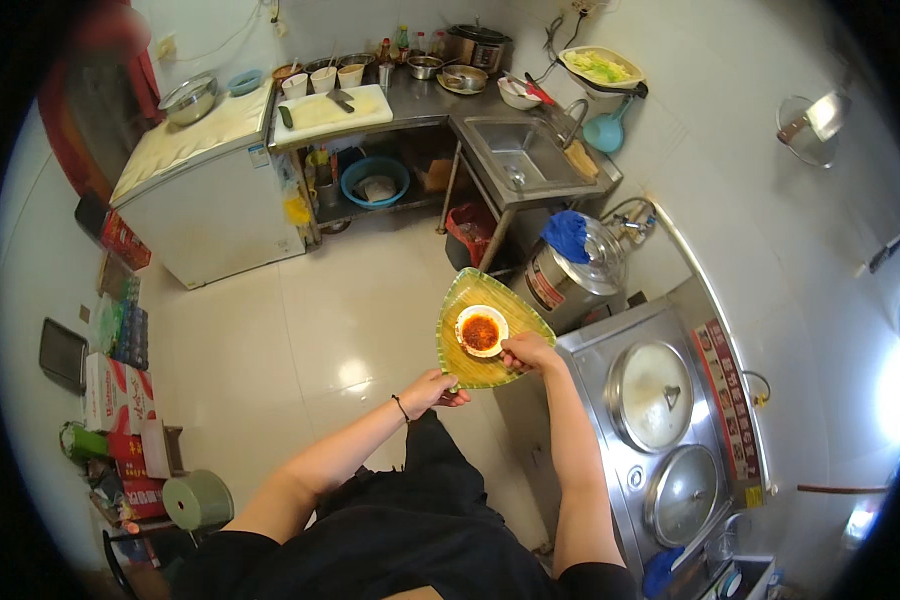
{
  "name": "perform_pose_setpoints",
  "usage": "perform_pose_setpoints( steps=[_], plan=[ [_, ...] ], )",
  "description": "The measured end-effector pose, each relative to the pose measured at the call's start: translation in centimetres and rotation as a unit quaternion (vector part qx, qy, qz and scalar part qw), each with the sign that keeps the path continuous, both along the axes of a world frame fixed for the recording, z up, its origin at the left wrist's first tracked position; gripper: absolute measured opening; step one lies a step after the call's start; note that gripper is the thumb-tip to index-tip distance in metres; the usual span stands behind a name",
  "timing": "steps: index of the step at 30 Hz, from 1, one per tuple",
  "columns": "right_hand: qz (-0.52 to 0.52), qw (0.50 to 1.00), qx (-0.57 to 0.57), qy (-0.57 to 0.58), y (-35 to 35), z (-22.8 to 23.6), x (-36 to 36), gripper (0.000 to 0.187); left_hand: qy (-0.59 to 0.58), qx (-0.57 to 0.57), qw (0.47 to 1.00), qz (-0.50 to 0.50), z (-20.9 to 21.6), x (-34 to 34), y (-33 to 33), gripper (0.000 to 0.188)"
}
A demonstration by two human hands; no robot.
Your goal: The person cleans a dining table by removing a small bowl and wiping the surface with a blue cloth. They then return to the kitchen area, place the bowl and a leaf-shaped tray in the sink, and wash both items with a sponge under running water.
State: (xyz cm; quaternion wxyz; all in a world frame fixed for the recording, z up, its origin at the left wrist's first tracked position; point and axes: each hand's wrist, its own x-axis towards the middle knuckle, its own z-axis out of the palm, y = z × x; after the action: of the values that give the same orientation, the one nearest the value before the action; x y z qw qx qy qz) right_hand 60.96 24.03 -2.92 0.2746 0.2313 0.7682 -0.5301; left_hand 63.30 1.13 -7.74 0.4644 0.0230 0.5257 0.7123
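A yellow, wood-patterned plate (515, 305) with rounded corners and a green rim is held out in front of me, above the floor. On it is a small white bowl (461, 324) with a red, oily sauce (481, 333) inside. My left hand (433, 391), a dark bracelet on its wrist, grips the plate's near left edge. Over the plate's right side, my right hand (529, 352) pinches the right rim of the small bowl. Part of its fingers is hidden, so whether the bowl touches the plate I cannot tell.
A steel stove counter with two lidded pots (653, 396) stands to my right. Ahead are a sink (530, 150), a large steel pot (590, 255) draped with a blue cloth, and a counter with a cutting board (335, 112). A white chest freezer (210, 215) is far left; boxes (118, 392) line the left wall.
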Motion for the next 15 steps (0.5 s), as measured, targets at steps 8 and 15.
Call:
perform_pose_setpoints(
  steps=[8, 15],
  plan=[
    [-0.029, 0.997, -0.071, -0.007, -1.4, -5.6, -21.6, 0.025, 0.026, -0.003, 0.999, -0.024, -3.7, -21.4, -2.1, 0.025],
    [-0.028, 0.992, -0.014, 0.124, -2.2, -10.6, -39.6, 0.03, 0.035, -0.053, 0.996, -0.06, -6.2, -41.2, -2.9, 0.026]
  ],
)
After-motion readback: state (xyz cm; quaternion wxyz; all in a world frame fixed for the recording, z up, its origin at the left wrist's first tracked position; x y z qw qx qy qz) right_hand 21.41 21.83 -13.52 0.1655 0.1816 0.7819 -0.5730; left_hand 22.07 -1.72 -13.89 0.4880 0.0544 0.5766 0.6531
